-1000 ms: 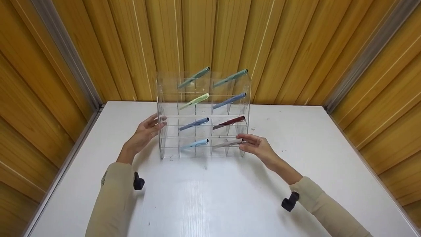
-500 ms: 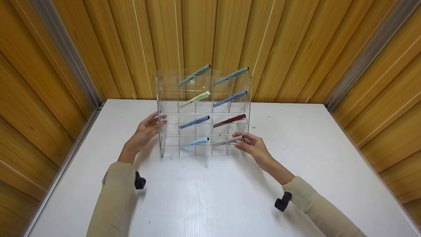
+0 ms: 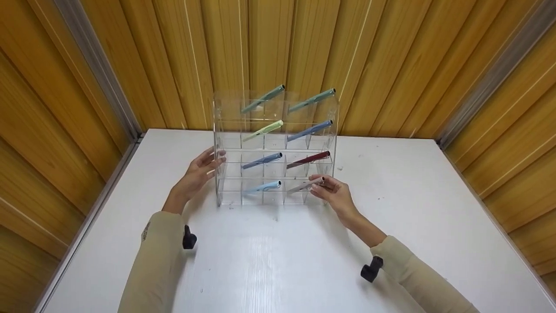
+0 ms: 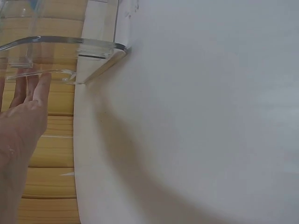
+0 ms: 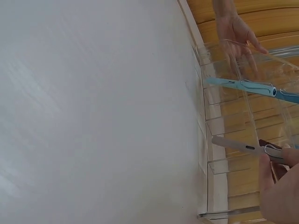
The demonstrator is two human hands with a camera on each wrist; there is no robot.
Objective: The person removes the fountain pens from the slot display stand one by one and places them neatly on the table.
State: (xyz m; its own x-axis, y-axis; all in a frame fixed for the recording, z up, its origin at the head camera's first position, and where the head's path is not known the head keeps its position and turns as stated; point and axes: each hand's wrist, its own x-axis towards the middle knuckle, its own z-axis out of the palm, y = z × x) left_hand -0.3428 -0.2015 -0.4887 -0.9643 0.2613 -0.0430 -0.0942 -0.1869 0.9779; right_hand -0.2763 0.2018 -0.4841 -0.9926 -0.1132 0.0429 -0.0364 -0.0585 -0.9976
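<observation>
A clear acrylic pen rack point(image 3: 229, 198) stands on the white table, with pens lying slanted in two columns. At its lower right, my right hand point(image 3: 338, 198) pinches the capped end of a grey pen point(image 3: 299, 187) between thumb and fingers. In the right wrist view this grey pen point(image 5: 231, 143) points toward the rack's lower edge, its clip beside my fingertips. My left hand point(image 3: 195, 174) touches the rack's left side with fairly straight fingers, some seen through the clear plastic. A light blue pen point(image 3: 264, 187) lies left of the grey one, and a dark red pen point(image 3: 308, 159) above it.
Higher in the rack are two blue pens, a pale green pen point(image 3: 263, 131) and two teal-green pens at the top. Yellow wood-look panels point(image 3: 269, 43) rise behind and beside the white table point(image 3: 260, 261). A black camera mount sits on each sleeve.
My right hand has moved slightly left from the rack's right edge and now pinches the grey pen, whose capped end has lifted a little. My left hand stays at the rack's side.
</observation>
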